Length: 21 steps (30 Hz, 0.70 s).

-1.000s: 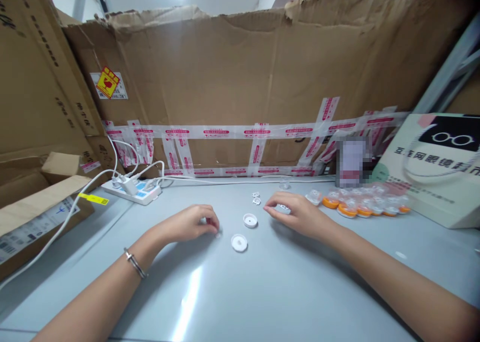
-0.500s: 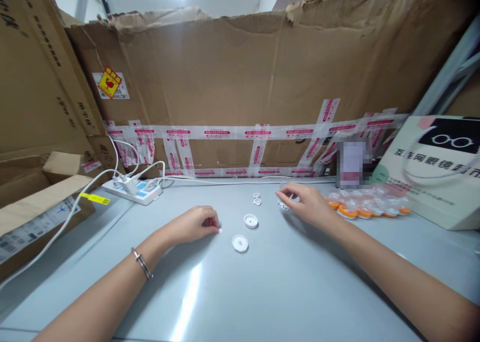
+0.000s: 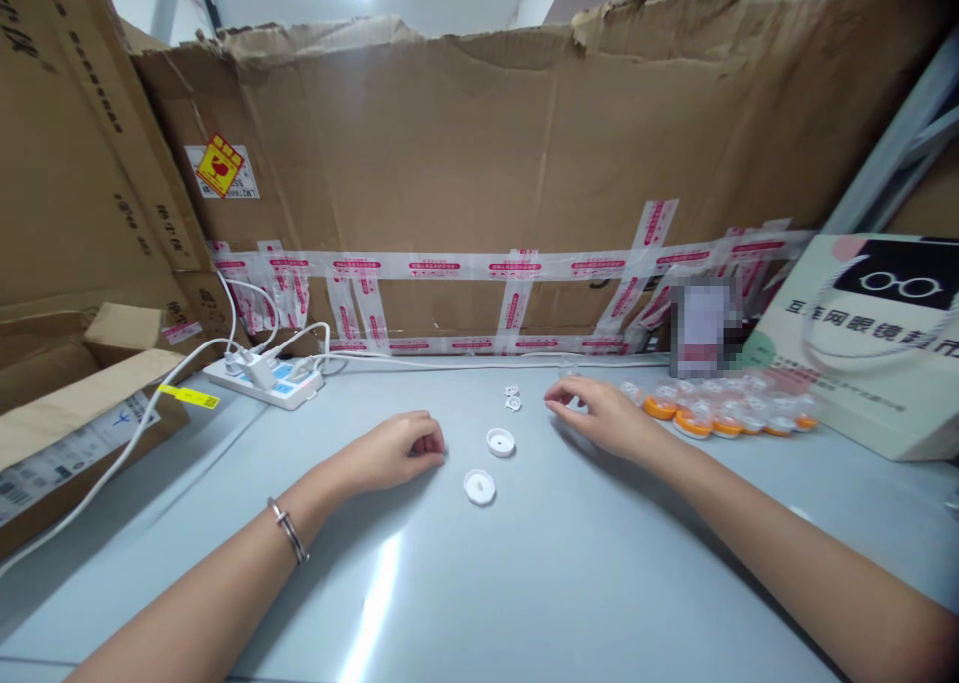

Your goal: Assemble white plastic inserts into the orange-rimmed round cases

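Observation:
My left hand (image 3: pixel 405 450) rests on the grey table with its fingers curled and the fingertips pressed together; whatever they pinch is hidden. To its right are two small round white cap-like pieces (image 3: pixel 501 443), the nearer white piece (image 3: pixel 479 487) showing a small mark in its centre. My right hand (image 3: pixel 595 415) hovers low over the table, thumb and index tips brought close together; I cannot make out anything between them. Left of those fingertips lie two tiny white perforated pieces (image 3: pixel 512 403).
Several clear-topped items with orange bases (image 3: pixel 693 423) are grouped at the right, before a paper bag (image 3: pixel 861 363) and a blurred upright object (image 3: pixel 702 329). A power strip (image 3: pixel 270 378) with white cables and an open carton (image 3: pixel 82 433) stand at the left. Cardboard (image 3: pixel 450 154) walls the back.
My right hand has shifted slightly left and down, and the white perforated piece by its fingers no longer shows. The small white bit at my left fingertips is out of sight.

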Each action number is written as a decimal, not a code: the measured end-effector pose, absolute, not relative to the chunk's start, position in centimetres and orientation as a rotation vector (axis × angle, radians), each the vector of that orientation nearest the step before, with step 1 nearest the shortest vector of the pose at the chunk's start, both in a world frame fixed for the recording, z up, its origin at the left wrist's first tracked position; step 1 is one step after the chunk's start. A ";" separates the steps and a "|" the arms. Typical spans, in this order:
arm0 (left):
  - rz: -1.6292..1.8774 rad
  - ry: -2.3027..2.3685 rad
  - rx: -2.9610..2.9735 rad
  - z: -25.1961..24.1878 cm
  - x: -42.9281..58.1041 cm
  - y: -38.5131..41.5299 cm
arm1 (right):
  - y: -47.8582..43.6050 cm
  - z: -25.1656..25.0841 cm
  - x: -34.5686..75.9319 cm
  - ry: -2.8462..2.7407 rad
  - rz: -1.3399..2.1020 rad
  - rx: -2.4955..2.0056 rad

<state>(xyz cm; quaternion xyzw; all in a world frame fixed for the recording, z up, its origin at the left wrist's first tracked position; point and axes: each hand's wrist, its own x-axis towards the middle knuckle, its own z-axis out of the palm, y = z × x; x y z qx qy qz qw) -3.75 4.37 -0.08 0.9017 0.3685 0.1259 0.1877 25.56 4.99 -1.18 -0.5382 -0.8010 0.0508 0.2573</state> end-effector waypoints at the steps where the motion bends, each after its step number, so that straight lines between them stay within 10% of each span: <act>1: 0.357 1.043 2.549 -0.1 -3.8 4.4 | 5.1 -1.2 25.7 -2.164 0.127 -1.475; 21: 0.445 1.179 2.605 -1.1 -4.2 5.3 | 5.5 -1.0 26.7 -2.091 0.039 -1.540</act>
